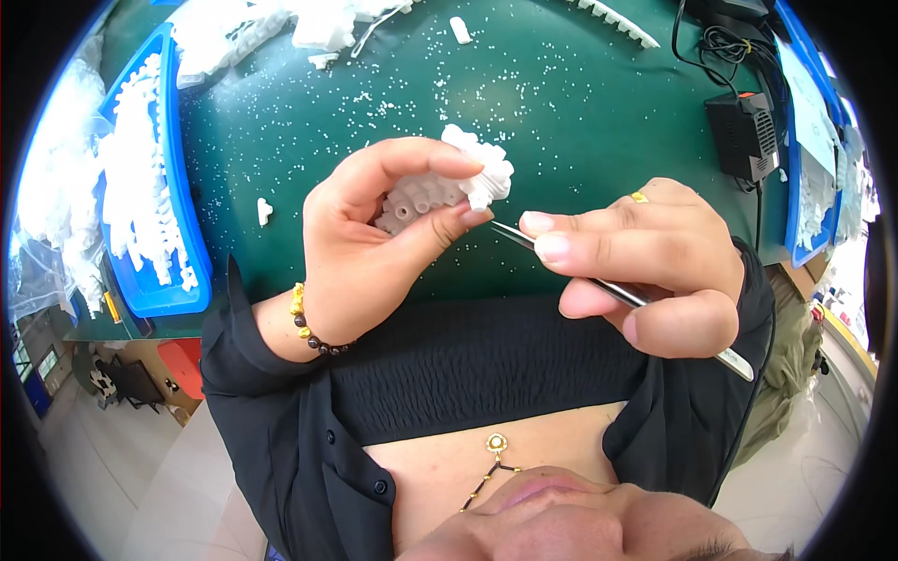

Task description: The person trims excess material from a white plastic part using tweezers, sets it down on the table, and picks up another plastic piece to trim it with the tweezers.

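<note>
Between the thumb and fingers of my left hand (351,220) is a knobbly white moulded piece (488,173). A greyer part (409,204) with round holes shows inside the curl of that hand; I cannot tell whether the two are joined. My right hand (659,257) grips slim metal tweezers (619,292), held like a pen. Their pointed tips lie just right of my left thumb, close below the white piece and seemingly apart from it. The rear end sticks out past my right little finger.
Tiny white beads litter the green tabletop (580,112). A blue tray (168,301) of white pieces stands at left, beside plastic bags. More white pieces (234,37) lie at the far edge. At right sit a black adapter (744,136), cables and another blue tray (806,252).
</note>
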Tool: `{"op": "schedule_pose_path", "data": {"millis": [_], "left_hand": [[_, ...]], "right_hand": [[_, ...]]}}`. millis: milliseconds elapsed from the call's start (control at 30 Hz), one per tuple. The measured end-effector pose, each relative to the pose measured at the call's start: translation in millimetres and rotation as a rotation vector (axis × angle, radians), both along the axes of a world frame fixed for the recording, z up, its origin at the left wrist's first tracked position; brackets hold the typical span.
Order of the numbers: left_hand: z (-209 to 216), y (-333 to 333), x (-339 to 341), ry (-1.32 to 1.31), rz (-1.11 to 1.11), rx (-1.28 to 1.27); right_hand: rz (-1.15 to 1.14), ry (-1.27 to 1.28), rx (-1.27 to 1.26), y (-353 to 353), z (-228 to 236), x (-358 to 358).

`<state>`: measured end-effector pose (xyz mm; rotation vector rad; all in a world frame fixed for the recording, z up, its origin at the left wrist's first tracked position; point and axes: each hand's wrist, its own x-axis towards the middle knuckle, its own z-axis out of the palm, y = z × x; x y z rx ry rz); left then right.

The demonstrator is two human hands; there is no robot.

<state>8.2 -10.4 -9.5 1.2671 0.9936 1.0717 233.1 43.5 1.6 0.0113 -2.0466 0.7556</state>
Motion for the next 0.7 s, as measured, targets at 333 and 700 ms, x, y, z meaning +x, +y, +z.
{"op": "schedule_pose_path", "data": {"millis": [333,700], "left_hand": [[-2.4,0.5,3.8,0.001,0.086,0.067],[-0.8,1.5,3.4,0.043,0.092,0.062]], "right_hand": [[-0.017,-0.104,0.008,-2.7,2.6,-2.0],[-0.048,-0.15,-0.099,-6.3,5.6,-3.1]]}}
